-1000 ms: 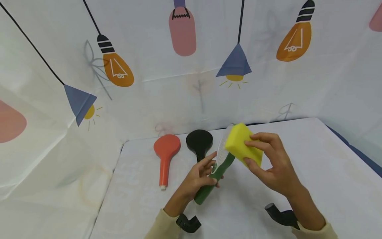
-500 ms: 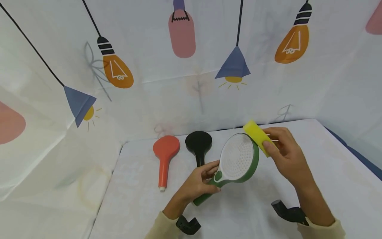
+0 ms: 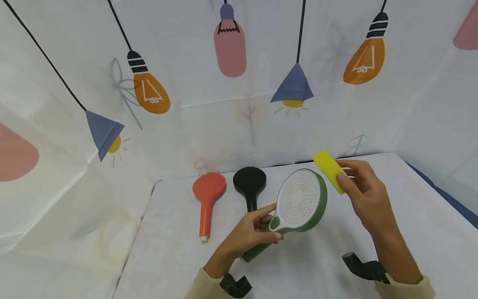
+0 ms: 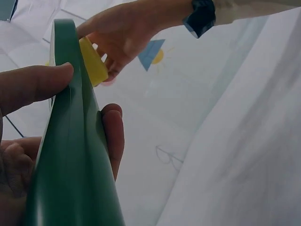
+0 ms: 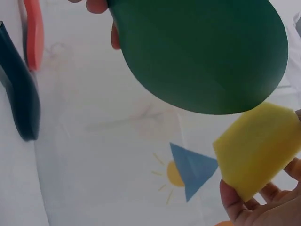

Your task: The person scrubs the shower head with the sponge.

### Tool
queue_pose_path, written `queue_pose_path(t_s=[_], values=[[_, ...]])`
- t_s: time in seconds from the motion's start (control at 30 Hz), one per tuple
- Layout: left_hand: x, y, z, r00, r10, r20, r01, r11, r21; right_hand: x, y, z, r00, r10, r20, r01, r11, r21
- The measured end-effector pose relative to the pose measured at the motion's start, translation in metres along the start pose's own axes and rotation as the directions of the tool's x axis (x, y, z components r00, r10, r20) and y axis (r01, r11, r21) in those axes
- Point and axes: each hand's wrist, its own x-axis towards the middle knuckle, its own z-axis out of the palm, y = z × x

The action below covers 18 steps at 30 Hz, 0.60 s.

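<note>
A green shower head (image 3: 298,199) with a white nozzle face is held up off the table, tilted, its face toward the head camera. My left hand (image 3: 248,232) grips its handle, thumb on the near side; the left wrist view shows the green handle (image 4: 75,155) between thumb and fingers. My right hand (image 3: 367,195) pinches a yellow sponge (image 3: 329,172) by its edge, just right of the shower head's rim. In the head view a narrow gap shows between sponge and rim. The right wrist view has the smooth green back (image 5: 202,52) above the sponge (image 5: 256,146).
On the white table (image 3: 168,257) lie a red shower head (image 3: 209,191) and, beside it, a black shower head (image 3: 249,182), whose handle is partly behind my left hand. A white cloth printed with lamps (image 3: 186,137) hangs behind the table.
The shower head has turned from nearly edge-on to show its white face. My right hand has moved right with the sponge, which went from in front of the head to beside its rim.
</note>
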Motion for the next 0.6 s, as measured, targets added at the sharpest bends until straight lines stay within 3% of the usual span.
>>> queue_pose_path(t_s=[0.17,0.43,0.53,0.6], values=[[0.001,0.002,0.004,1.0,0.001,0.028,-0.001,1.0,0.014,-0.001,-0.004,-0.001,0.998,-0.056,0.007,0.055,0.997,0.058],[-0.002,0.004,0.002,0.998,0.027,0.056,-0.033,0.993,0.111,0.0,-0.001,-0.002,0.993,-0.064,0.102,0.05,0.99,0.132],[-0.004,0.005,-0.001,0.995,0.047,0.083,-0.058,0.989,0.138,0.002,0.003,-0.003,0.98,-0.104,0.167,0.05,0.954,0.296],[-0.005,0.005,-0.003,0.992,0.065,0.109,-0.082,0.985,0.152,0.003,0.006,-0.005,0.966,-0.139,0.216,0.037,0.906,0.422]])
